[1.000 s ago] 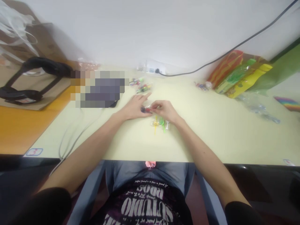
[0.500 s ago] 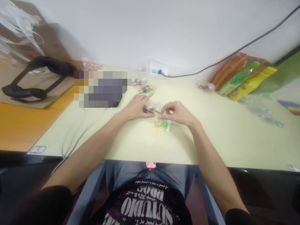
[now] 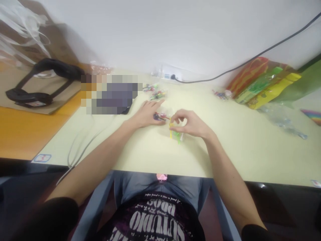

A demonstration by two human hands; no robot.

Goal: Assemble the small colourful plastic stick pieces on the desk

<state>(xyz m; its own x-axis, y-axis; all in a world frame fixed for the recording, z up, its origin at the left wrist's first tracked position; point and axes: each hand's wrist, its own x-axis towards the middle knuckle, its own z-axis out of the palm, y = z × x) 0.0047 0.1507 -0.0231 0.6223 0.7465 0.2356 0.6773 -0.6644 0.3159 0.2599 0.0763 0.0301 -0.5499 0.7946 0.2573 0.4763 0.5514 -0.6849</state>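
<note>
My right hand is closed in a pinch on a small yellow piece with a thin stem, its stem pointing down toward me. Just below those fingers lie a similar green piece and a white one, partly covered by the hand. My left hand rests on the table with its fingers spread. Beside its thumb and index finger is a dark blue piece with a stem, next to small red pieces. Their exact kind is too blurred to tell.
Behind my left hand lie small colourful bundles. A black frame-like strap and a pixelated dark object are left. At the right are a green-capped bottle, a yellow packet and clear plastic. A cable crosses behind.
My right thumb and index finger have closed on the yellow piece and lifted or shifted it slightly up and away from the green one. My left hand has stayed nearly still.
</note>
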